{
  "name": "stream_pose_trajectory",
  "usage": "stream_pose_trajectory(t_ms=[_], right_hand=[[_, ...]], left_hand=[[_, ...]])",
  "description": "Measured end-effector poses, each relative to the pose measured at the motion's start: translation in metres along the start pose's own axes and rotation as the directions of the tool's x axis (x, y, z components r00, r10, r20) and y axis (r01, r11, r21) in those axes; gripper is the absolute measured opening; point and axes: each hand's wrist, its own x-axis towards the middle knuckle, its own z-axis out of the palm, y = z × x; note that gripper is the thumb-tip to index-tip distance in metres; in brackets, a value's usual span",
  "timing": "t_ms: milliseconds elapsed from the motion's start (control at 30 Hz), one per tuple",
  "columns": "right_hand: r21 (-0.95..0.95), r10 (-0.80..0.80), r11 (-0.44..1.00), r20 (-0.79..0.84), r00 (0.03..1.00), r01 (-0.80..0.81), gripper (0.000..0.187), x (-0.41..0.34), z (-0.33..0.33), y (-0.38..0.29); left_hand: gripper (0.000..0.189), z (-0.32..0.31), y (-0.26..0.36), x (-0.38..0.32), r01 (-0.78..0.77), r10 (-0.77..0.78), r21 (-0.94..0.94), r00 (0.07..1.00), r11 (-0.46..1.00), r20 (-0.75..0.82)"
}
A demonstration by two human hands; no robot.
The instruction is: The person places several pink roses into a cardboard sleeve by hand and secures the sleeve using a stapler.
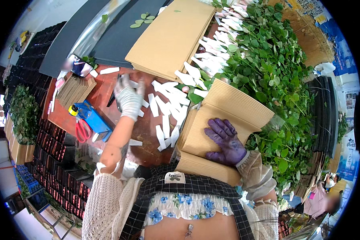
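Note:
My right hand (225,142), in a purple glove, lies flat on a creased sheet of corrugated cardboard (228,108) with its fingers slightly spread. The sheet's near part bends down at my apron. My left hand (128,97), in a pale glove, is blurred by motion over the red-brown tabletop (108,111). Beside and partly under it is a black tool (111,96), perhaps a stapler; whether the fingers grip it is unclear. White foam net sleeves (171,103) lie scattered between my hands.
Leafy cut stems (267,60), their heads in white sleeves (208,61), cover the right. Flat cardboard sheets (171,39) lie at the back. To the left are cardboard pieces (76,90), a blue tape dispenser (93,118), red-handled scissors (83,131) and a phone (79,66). A person (316,199) is at far right.

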Motion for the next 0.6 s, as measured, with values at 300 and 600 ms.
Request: stream_pose_trajectory(t_ms=[300, 600], right_hand=[[0.02, 0.023, 1.0, -0.01, 1.0, -0.023, 0.075, -0.001, 0.0, 0.0], [-0.008, 0.022, 1.0, 0.01, 1.0, -0.022, 0.076, 0.0, -0.001, 0.001]], left_hand=[[0.069, -0.044, 0.022, -0.072, -0.373, 0.526, -0.382, 0.709, 0.845, 0.47], [0.068, 0.002, 0.08, -0.01, -0.283, 0.51, -0.441, 0.641, 0.852, 0.574]])
